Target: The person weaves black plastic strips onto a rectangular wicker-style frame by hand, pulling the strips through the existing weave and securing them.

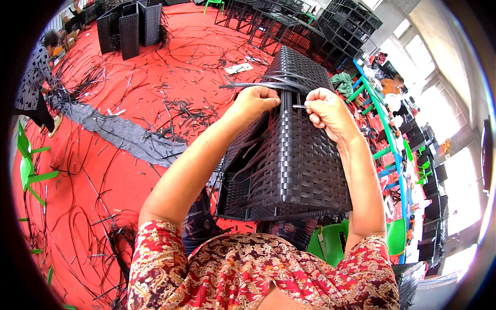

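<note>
In front of me stands a dark woven furniture piece (314, 163), its open side to the left with loose strip ends sticking out. Across a gap in the weave, bare frame bars (287, 102) show. My right hand (329, 112) pinches a flat dark plastic strip (298, 106), whose short end points left toward the bars. On the other side of the gap, my left hand (258, 101) is closed with its fingertips against the bars; what they hold is hidden. Several loose strips (281, 81) lie across the piece just beyond both hands.
Cut strip scraps litter the red floor (116, 188), crossed by a grey cloth runner (116, 133). Green chairs (330, 242) stand close at my right. Another person (36, 85) bends over strips at far left. Woven pieces (132, 28) and black frames (268, 23) stand behind.
</note>
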A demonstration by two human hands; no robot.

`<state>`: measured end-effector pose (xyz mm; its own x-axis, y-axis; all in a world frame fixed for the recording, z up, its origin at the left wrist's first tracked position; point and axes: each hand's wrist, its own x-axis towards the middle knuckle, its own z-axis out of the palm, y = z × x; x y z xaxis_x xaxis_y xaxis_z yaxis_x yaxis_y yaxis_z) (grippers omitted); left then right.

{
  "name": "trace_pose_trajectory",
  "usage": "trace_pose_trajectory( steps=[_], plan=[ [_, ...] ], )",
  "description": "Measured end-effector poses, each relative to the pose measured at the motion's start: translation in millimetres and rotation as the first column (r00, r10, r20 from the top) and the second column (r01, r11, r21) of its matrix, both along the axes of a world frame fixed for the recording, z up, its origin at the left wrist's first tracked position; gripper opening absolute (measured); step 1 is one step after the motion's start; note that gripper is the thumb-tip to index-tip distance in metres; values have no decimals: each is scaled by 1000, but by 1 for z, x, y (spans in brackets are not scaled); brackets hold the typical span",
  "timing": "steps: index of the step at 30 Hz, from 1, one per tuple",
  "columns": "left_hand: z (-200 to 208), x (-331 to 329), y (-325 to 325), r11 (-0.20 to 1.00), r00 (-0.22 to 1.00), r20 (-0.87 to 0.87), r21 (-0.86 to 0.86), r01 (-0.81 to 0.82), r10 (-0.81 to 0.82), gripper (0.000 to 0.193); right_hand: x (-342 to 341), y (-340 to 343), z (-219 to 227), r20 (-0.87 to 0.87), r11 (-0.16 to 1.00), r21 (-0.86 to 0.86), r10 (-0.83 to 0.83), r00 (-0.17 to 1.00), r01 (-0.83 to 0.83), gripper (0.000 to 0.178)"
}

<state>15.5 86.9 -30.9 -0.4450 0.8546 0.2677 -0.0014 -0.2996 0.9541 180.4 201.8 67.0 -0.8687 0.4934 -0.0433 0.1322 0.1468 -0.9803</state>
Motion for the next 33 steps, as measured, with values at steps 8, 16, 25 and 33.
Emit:
trace_pose_trajectory(
  steps=[8, 16, 25, 33],
  plan=[
    [0, 4, -4, 999, 998, 52, 22, -33, 32, 24, -1, -4, -2, 81, 992, 89, 81, 993, -88, 11],
    [8, 5, -8, 996, 994, -63, -17, -92, 90, 28, -15, -27, -12, 28, 787, 617, -24, 999, 1, 9],
    [13, 11, -11, 983, 940, -289, 41, -178, 182, 26, -15, -27, -18, -30, 555, 832, 17, 999, 15, 9],
    [-9, 12, 6, 917, 923, -122, 222, -333, 365, 24, -25, -31, -1, 148, 501, 845, 122, 982, -189, 15]
  ],
)
